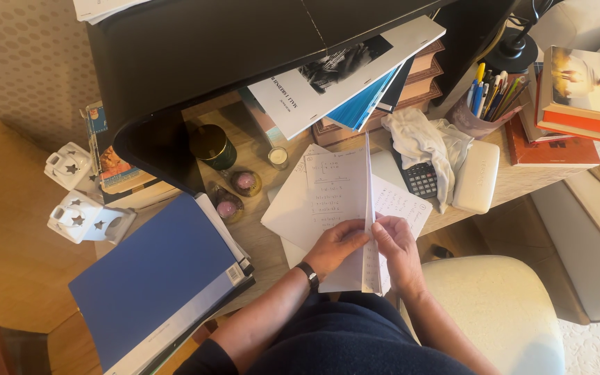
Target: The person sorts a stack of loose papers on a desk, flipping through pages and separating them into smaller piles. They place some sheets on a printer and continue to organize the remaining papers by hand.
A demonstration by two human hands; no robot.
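At the near edge of the cluttered surface (258,239), the left hand (336,244) and the right hand (395,239) were both pinched on a handwritten sheet of paper (335,191), which stood folded along an upright crease between them, the left fingers pressing the flat half and the right fingers gripping the raised half. Under it lay more white sheets (401,205), also written on. A dark band (307,272) circled the left wrist.

Behind and to the right, a pen cup (477,119) held a crowded bunch of pens and pencils, too many to count. A dark green jar (213,146) with a brass-coloured lid stood to the left, beside one small glass holding a pale candle (278,157) and two little glass holders with pink candles (237,194).

Two white star-cut lanterns (78,194) sat at the left edge. One blue folder (154,278) lay on a stack near the left arm. One calculator (419,178) lay partly under one crumpled white cloth (428,142), beside one white case (477,177).
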